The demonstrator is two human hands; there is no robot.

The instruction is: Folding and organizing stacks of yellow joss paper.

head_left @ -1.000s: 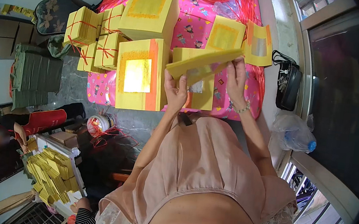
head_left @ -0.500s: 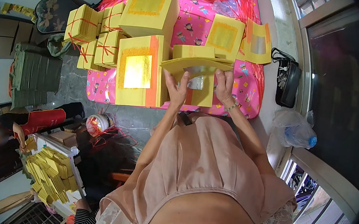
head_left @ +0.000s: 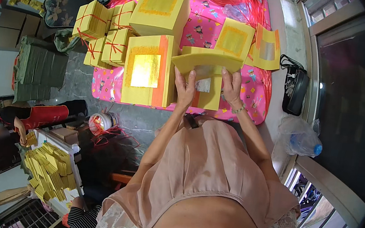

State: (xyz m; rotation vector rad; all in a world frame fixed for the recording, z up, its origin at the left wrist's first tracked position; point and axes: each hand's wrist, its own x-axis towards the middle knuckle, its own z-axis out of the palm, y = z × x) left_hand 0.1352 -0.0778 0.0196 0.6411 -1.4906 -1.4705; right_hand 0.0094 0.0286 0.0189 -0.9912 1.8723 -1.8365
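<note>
Head view: your left hand (head_left: 184, 88) and right hand (head_left: 232, 90) pinch opposite ends of the bowed paper sheaf (head_left: 207, 61), presumably to keep its sheets aligned. It tilts over silver-patched yellow paper (head_left: 212, 98) (contact unclear) on the pink table (head_left: 106, 87).

Two-handed grip, side by side

Left forearm (head_left: 163, 137) leans up and rightward; right forearm (head_left: 254, 139) up and leftward, the pair converging. Left hand (head_left: 185, 90) gripping, thumb (head_left: 191, 77) upright on its inner side, other fingers partly hidden. Right hand (head_left: 232, 91) gripping too, thumb inward, fingers bent alongside. Hands roughly level, apart.
</note>
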